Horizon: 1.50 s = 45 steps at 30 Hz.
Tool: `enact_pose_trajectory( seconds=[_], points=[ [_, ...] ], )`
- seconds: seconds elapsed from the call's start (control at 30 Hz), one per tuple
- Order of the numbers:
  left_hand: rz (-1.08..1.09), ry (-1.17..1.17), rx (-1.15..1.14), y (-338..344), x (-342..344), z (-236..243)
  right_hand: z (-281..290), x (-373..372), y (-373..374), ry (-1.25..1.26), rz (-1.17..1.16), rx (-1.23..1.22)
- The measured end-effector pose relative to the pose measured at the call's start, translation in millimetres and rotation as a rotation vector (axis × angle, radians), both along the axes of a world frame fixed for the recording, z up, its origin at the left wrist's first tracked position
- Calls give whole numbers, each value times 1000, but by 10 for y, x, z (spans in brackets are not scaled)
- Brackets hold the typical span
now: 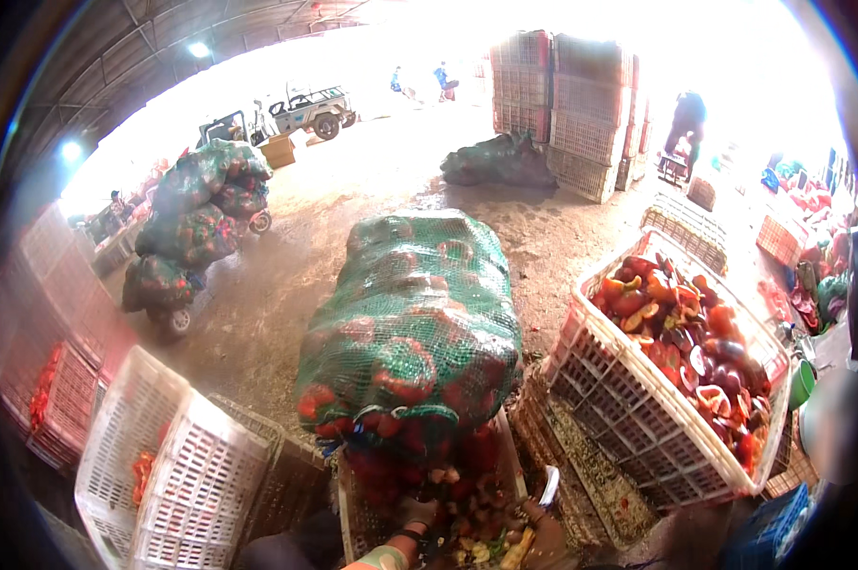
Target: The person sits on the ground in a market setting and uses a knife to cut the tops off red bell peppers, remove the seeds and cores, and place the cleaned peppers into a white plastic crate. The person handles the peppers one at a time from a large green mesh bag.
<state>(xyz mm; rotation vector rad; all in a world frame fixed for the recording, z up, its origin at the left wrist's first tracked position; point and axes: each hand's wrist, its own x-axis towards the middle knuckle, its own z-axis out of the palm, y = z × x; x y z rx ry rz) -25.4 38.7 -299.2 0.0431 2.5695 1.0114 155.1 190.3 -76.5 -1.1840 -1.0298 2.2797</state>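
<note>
A large green mesh sack of red peppers lies tipped into a white plastic crate at the lower centre, its open mouth spilling peppers into the crate. The left hand rests on the peppers in that crate with fingers curled, though whether it grips one cannot be told; the right hand, just beside it, is closed around a small knife with the blade pointing up. To the right stands a tilted white crate of cut red peppers; empty white crates lean at lower left.
</note>
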Motion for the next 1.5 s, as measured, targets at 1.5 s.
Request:
enact_pose_trajectory(
  seconds=[1.5],
  points=[
    [-721,-583,1023,-880,795,3753,1114,353,-759,203,443,93]
  ],
)
